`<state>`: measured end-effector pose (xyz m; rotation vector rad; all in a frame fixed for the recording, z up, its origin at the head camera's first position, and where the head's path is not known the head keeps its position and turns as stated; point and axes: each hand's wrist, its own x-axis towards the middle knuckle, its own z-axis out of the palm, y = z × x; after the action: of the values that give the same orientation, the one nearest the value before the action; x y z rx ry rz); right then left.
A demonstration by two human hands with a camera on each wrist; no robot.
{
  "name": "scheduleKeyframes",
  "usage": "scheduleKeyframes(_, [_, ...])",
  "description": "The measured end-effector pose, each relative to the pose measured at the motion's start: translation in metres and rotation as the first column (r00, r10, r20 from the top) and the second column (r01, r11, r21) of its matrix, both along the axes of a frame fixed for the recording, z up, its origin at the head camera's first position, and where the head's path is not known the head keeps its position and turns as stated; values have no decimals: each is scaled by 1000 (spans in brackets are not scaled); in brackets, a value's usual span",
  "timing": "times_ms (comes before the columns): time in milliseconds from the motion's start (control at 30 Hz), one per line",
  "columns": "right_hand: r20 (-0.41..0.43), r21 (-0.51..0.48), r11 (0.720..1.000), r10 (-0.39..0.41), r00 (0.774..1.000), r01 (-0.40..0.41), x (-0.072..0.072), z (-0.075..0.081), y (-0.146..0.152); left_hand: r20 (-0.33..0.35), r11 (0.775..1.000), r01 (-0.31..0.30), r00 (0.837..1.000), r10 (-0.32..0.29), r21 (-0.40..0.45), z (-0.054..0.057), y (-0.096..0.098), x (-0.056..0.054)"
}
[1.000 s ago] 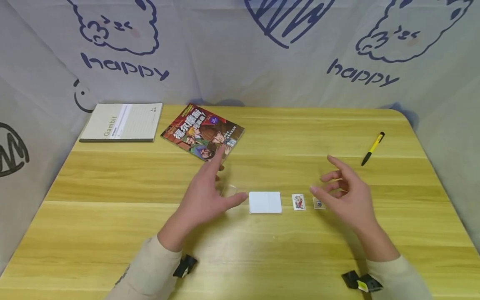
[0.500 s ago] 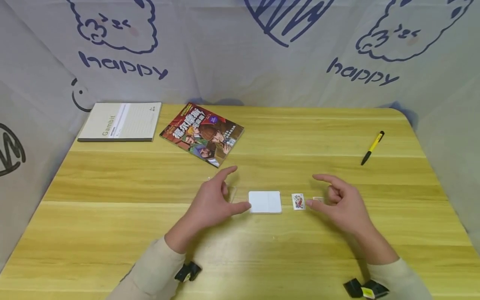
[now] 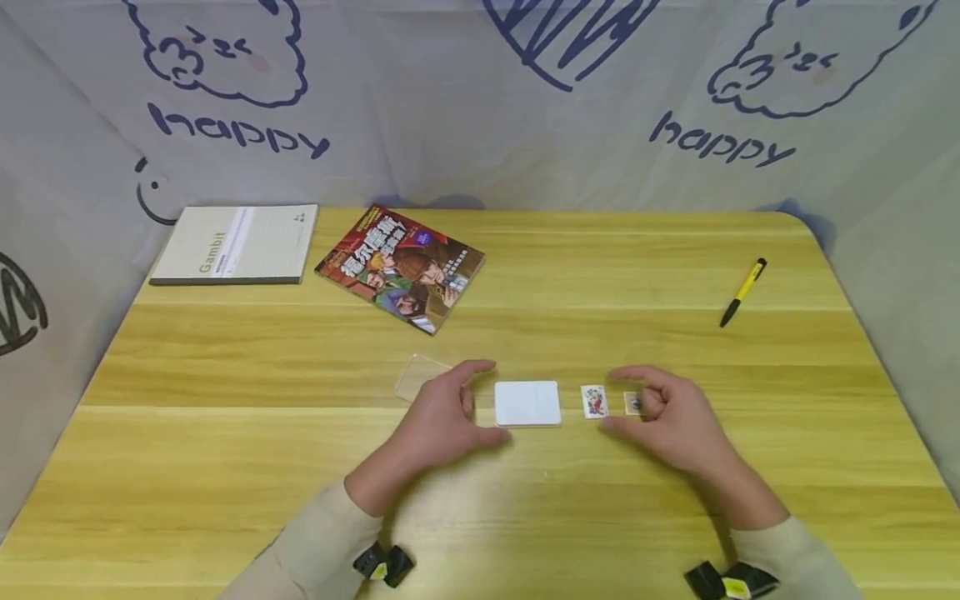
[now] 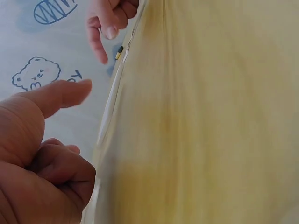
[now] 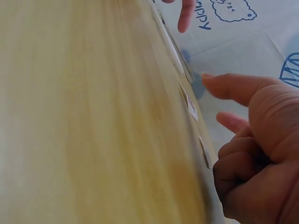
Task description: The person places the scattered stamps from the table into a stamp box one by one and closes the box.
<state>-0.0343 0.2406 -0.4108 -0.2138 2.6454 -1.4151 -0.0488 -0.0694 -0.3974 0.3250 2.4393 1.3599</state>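
Observation:
A flat white rectangular block point(image 3: 527, 403), possibly a box or stack, lies mid-table. At its left end my left hand point(image 3: 438, 421) has thumb and index finger spread, other fingers curled, nothing gripped. To the right lies a small stamp-like card point(image 3: 594, 402) with a colourful picture. A smaller stamp-like piece point(image 3: 633, 403) is partly covered by my right hand point(image 3: 678, 421). That hand also spreads thumb and index finger, their tips near the colourful card. In the right wrist view, both small pieces lie flat below the right hand point(image 5: 261, 149). A clear plastic piece point(image 3: 415, 375) shows behind the left hand.
A comic-style book point(image 3: 401, 268) and a pale notebook point(image 3: 234, 244) lie at the back left of the wooden table point(image 3: 570, 525). On the right lies a yellow and black pen point(image 3: 743, 292). A printed cloth point(image 3: 480, 142) hangs behind the table.
Both hands have come down and slightly inward. The left has shifted right toward the white block, uncovering more of the clear plastic. The right fingertips are now nearer the colourful card.

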Motion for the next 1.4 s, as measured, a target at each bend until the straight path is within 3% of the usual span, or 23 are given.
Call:
scheduleKeyframes(200, [33, 67, 998, 16, 999, -18, 0, -8, 0, 11, 1000, 13, 1000, -13, -15, -7, 1, 3])
scheduleKeyframes(567, [0, 116, 992, 44, 999, -44, -4, -11, -4, -19, 1000, 1, 1000, -1, -19, -16, 1, 4])
scheduleKeyframes(1400, [-17, 151, 985, 91, 996, -87, -9, -8, -8, -2, 999, 7, 1000, -7, -32, -16, 1, -1])
